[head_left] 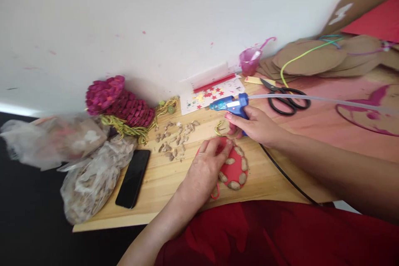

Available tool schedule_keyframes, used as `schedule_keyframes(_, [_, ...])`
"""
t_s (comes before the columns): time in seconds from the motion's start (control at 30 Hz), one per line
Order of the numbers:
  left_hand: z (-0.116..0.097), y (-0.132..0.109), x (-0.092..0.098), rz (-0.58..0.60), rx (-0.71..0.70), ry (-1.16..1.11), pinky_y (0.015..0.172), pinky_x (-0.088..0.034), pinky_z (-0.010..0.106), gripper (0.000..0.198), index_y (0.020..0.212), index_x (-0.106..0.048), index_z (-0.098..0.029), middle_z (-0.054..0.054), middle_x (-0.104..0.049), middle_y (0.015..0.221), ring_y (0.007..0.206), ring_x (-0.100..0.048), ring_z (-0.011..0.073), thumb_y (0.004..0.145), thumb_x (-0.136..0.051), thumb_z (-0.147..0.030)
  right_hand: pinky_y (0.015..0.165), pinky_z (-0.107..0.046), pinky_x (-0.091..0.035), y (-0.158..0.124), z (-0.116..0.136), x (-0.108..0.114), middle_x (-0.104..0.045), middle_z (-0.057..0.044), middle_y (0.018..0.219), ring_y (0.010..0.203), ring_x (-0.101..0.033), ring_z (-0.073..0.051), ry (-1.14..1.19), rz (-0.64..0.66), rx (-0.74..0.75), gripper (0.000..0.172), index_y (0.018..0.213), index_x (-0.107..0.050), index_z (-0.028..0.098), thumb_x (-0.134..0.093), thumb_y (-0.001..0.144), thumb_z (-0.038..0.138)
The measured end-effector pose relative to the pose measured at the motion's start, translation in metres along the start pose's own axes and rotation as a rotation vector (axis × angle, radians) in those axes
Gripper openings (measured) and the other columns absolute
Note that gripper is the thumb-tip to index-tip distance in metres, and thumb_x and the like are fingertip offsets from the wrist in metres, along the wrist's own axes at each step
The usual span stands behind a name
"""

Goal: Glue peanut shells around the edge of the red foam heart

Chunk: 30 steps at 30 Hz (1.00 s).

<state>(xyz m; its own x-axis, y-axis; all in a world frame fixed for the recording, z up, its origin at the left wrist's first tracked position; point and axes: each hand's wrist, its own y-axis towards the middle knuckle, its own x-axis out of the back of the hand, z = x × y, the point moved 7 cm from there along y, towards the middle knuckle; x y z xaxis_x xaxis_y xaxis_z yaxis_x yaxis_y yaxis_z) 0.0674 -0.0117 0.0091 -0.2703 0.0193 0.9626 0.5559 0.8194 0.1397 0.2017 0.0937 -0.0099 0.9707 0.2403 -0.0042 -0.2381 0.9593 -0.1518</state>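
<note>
A blue glue gun (235,106) is gripped in my right hand (254,124), its nozzle pointing left and a long clear glue stick running out of its back. My left hand (207,166) rests on the upper left of a red oval piece (236,168), thumb and fingers bent down near its top edge. Whatever those fingertips may pinch is hidden. Peanut shells (243,178) line the edge of the oval, and one shell (230,161) lies near its middle. A red cord loop (215,192) sticks out below it.
Loose shells (176,141) lie left of my hands, beside a black phone (133,178) and plastic bags (93,178). Black scissors (288,99), a pink cup (250,61), star-covered paper (187,106) and cardboard ovals (311,58) sit behind. A black cable (283,171) crosses the right side.
</note>
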Motion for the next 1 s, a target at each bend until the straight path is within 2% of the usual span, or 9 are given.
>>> schedule_keyframes(0.27, [-0.003, 0.006, 0.004, 0.066, 0.045, 0.102, 0.104, -0.052, 0.037, 0.047, 0.146, -0.048, -0.019, 0.011, -0.054, 0.133, 0.122, -0.052, 0.0251, 0.099, -0.051, -0.016, 0.05, -0.026, -0.056, 0.004, -0.002, 0.003, -0.07, -0.003, 0.072, 0.067, -0.071, -0.019, -0.055, 0.011, 0.041, 0.036, 0.078, -0.067, 0.021, -0.076, 0.08, 0.056])
schedule_keyframes(0.47, [-0.006, 0.001, 0.007, -0.039, -0.001, 0.044, 0.109, -0.048, 0.036, 0.046, 0.144, -0.05, -0.017, 0.012, -0.058, 0.133, 0.125, -0.053, 0.0231, 0.099, -0.051, -0.014, 0.048, -0.025, -0.054, 0.003, 0.001, 0.004, -0.069, -0.003, 0.07, 0.063, -0.068, -0.016, -0.036, -0.01, 0.056, 0.043, 0.078, -0.067, 0.019, -0.08, 0.073, 0.06])
schedule_keyframes(0.57, [0.012, -0.012, 0.031, -0.225, 0.025, -0.079, 0.104, -0.051, 0.032, 0.044, 0.141, -0.053, -0.022, 0.01, -0.059, 0.132, 0.122, -0.057, 0.0182, 0.099, -0.046, -0.009, 0.045, -0.023, -0.052, 0.003, 0.004, 0.003, -0.067, 0.0, 0.068, 0.058, -0.066, -0.014, 0.009, -0.017, 0.048, 0.046, 0.082, -0.066, 0.02, -0.081, 0.07, 0.061])
schedule_keyframes(0.67, [0.048, -0.033, 0.065, -0.422, 0.235, -0.061, 0.094, -0.055, 0.036, 0.025, 0.119, -0.069, -0.016, 0.011, -0.067, 0.114, 0.106, -0.065, 0.0213, 0.098, -0.056, -0.019, 0.043, -0.022, -0.05, 0.002, 0.007, 0.002, -0.065, 0.002, 0.066, 0.058, -0.067, -0.014, 0.039, -0.01, 0.036, 0.046, 0.085, -0.064, 0.02, -0.082, 0.069, 0.06])
schedule_keyframes(0.73, [0.064, -0.043, 0.075, -0.397, 0.339, -0.037, 0.086, -0.055, 0.037, 0.02, 0.091, -0.074, -0.017, 0.008, -0.07, 0.092, 0.089, -0.066, 0.0208, 0.098, -0.058, -0.026, 0.042, -0.022, -0.05, 0.001, 0.008, 0.002, -0.063, 0.003, 0.064, 0.057, -0.067, -0.015, 0.048, -0.008, 0.032, 0.047, 0.084, -0.062, 0.021, -0.083, 0.068, 0.06])
schedule_keyframes(0.77, [0.068, -0.048, 0.077, -0.381, 0.366, -0.054, 0.084, -0.055, 0.036, 0.021, 0.087, -0.073, -0.017, 0.007, -0.07, 0.089, 0.087, -0.066, 0.0201, 0.098, -0.058, -0.026, 0.042, -0.022, -0.05, 0.001, 0.009, 0.002, -0.063, 0.003, 0.064, 0.056, -0.067, -0.015, 0.051, -0.006, 0.031, 0.048, 0.084, -0.062, 0.021, -0.083, 0.068, 0.061])
schedule_keyframes(0.83, [0.066, -0.054, 0.074, -0.362, 0.365, -0.139, 0.085, -0.055, 0.035, 0.018, 0.098, -0.073, -0.018, 0.007, -0.071, 0.096, 0.092, -0.067, 0.0194, 0.099, -0.056, -0.019, 0.043, -0.022, -0.05, 0.001, 0.009, 0.002, -0.063, 0.003, 0.065, 0.057, -0.068, -0.015, 0.052, 0.0, 0.032, 0.05, 0.084, -0.062, 0.021, -0.082, 0.068, 0.063])
schedule_keyframes(0.93, [0.055, -0.06, 0.062, -0.355, 0.327, -0.207, 0.091, -0.054, 0.037, 0.028, 0.12, -0.067, -0.018, 0.008, -0.072, 0.109, 0.103, -0.067, 0.0208, 0.095, -0.057, -0.011, 0.047, -0.023, -0.051, 0.003, 0.009, 0.003, -0.064, 0.001, 0.069, 0.064, -0.07, -0.017, 0.045, 0.006, 0.05, 0.051, 0.087, -0.064, 0.021, -0.082, 0.067, 0.064])
schedule_keyframes(1.0, [0.05, -0.064, 0.054, -0.358, 0.329, -0.208, 0.092, -0.054, 0.039, 0.029, 0.122, -0.065, -0.017, 0.009, -0.072, 0.111, 0.104, -0.067, 0.0217, 0.094, -0.059, -0.012, 0.051, -0.025, -0.053, 0.003, 0.01, 0.002, -0.065, 0.001, 0.073, 0.071, -0.072, -0.019, 0.04, 0.022, 0.074, 0.053, 0.09, -0.066, 0.021, -0.081, 0.067, 0.066])
